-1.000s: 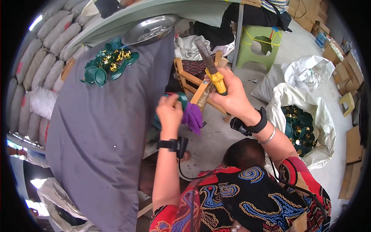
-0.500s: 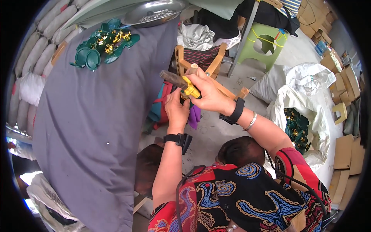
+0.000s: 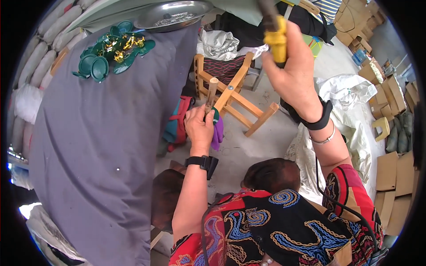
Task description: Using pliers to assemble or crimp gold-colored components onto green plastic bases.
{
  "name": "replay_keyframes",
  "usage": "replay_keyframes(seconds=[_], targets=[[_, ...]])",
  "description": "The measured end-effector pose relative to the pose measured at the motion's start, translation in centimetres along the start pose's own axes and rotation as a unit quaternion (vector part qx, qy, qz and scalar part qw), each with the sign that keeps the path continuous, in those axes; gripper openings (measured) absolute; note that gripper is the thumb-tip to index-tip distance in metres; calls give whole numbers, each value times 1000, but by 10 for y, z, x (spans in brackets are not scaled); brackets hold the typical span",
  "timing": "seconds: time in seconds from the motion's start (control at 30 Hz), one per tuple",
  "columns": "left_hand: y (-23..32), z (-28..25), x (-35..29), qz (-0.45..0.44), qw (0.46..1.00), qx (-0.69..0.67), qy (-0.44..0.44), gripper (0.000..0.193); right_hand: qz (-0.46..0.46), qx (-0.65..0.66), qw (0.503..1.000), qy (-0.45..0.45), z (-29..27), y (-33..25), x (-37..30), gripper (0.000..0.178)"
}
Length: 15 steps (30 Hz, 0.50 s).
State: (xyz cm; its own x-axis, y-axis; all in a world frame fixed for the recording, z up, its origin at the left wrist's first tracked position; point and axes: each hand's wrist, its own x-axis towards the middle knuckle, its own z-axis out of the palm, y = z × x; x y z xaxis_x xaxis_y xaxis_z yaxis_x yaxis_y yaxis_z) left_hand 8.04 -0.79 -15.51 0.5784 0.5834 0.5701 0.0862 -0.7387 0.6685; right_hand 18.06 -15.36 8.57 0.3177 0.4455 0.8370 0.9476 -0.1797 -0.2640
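My left hand (image 3: 199, 128) is closed round a short wooden stick (image 3: 211, 91) with a pale cut end pointing up. A dark green piece (image 3: 216, 116) shows beside its fingers, partly hidden by them. Up and to the right, well apart from the stick, my right hand (image 3: 295, 71) is raised and grips a yellow-handled tool (image 3: 277, 42). The tool has a dark end, blurred and partly cut off by the top of the view, so its kind is unclear. On the grey cloth at left lies a pile of dark green round pieces (image 3: 99, 68) with gold parts.
A metal bowl (image 3: 146, 23) of small bits stands at the table's far edge. The grey cloth (image 3: 93, 146) covers the table at left. A wooden folding stool (image 3: 230, 91) stands ahead. White sacks (image 3: 350, 95) and cardboard boxes (image 3: 386, 170) line the right side.
My right hand has lifted the yellow-handled tool up and to the right, away from my left hand. The left hand stays nearly in place, still holding the stick. The view has shifted slightly.
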Motion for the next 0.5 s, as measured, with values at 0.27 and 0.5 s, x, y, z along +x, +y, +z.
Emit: replay_keyframes(seconds=[0.27,0.5], targets=[[3,-8,5,21,999,11,22,20,55,-36,941,-331,22,14,-39,42],[7,-2,2,82,996,17,-34,20,122,269,908,-298,84,16,-95,39]])
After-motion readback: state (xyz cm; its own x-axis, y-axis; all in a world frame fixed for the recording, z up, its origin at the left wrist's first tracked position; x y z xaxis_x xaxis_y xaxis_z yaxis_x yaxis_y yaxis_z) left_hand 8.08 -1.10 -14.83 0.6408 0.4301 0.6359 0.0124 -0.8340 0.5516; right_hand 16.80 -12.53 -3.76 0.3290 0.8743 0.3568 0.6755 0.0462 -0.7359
